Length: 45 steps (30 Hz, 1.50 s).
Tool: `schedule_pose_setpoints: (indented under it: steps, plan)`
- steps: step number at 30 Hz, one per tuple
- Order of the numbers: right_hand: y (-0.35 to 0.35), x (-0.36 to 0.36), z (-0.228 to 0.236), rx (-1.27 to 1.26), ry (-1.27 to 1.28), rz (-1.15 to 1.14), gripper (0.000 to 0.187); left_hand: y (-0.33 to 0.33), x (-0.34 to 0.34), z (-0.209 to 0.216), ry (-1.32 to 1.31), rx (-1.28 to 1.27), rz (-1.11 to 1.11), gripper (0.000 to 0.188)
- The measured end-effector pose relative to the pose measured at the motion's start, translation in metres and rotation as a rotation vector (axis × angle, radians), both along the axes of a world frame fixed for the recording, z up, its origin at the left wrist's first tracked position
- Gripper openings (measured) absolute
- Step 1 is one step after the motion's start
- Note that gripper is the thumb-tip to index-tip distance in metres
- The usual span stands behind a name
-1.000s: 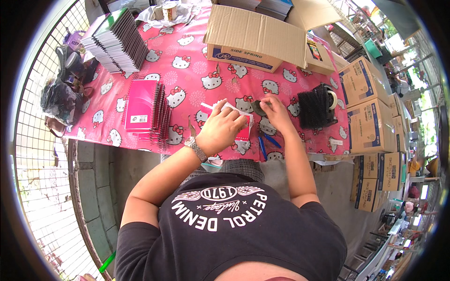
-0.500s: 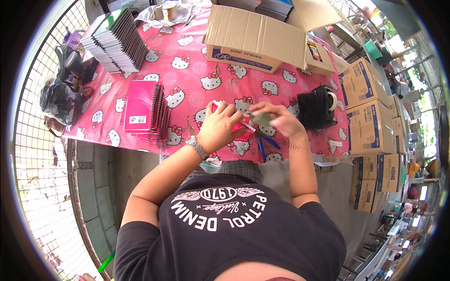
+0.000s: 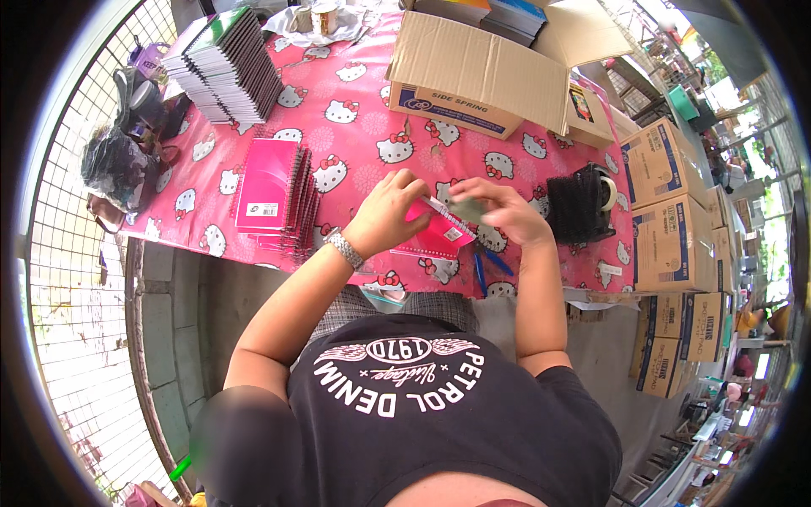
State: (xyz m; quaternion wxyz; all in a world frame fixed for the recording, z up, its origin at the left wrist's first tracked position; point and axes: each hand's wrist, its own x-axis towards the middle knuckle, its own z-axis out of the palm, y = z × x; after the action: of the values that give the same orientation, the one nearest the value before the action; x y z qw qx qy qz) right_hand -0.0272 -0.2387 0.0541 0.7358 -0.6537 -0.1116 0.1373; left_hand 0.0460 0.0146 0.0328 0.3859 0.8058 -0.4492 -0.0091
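A pink spiral notebook is tilted over the near edge of the table, its bound edge facing up and right. My left hand is closed on the notebook's upper left part, with a metal-band watch on the wrist. At the bound edge, my right hand grips a small flat grey-green piece, too blurred to name. Blue-handled pliers lie just below the right hand. To the left of my hands is a stack of pink spiral notebooks.
A taller stack of spiral notebooks stands at the far left, near a dark bag. An open cardboard box occupies the back. Black wire coils lie on the right. Cartons are piled beyond the patterned tablecloth.
The view has shifted slightly, so the table appears a little farther right. More of the held notebook's pink cover shows between my hands. The right hand still holds the grey-green piece by the binding.
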Motion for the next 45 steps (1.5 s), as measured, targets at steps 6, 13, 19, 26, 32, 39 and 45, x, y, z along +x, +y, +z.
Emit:
schedule_pose_setpoints:
  steps: [6, 13, 19, 26, 32, 39, 45]
  plan:
    - [0.009, 0.006, 0.002, -0.043, 0.045, -0.036, 0.046, 0.001, 0.004, -0.001, 0.143, -0.053, -0.060, 0.031]
    - [0.013, 0.017, -0.003, -0.015, -0.075, 0.059, 0.040, 0.002, 0.006, -0.001, 0.161, -0.068, -0.065, 0.032]
    - [-0.021, 0.012, -0.089, -1.378, -0.167, -0.526, 0.048, 0.001, 0.010, -0.003, 0.162, -0.110, -0.060, 0.029]
    - [0.003, -0.099, -0.137, -1.396, -0.282, -0.732, 0.067, 0.007, 0.005, -0.008, 0.346, -0.182, 0.087, 0.022]
    - [0.035, -0.146, -0.138, -1.165, -0.100, -0.870, 0.056, -0.001, -0.014, -0.009, 0.268, -0.235, 0.224, 0.023]
    - [0.079, -0.110, -0.042, -0.913, -0.466, -0.834, 0.053, -0.001, -0.004, -0.010, 0.252, -0.059, 0.188, 0.025]
    - [0.107, -0.084, -0.022, -0.758, -0.521, -0.712, 0.058, -0.002, -0.007, -0.025, 0.109, -0.258, 0.165, 0.024]
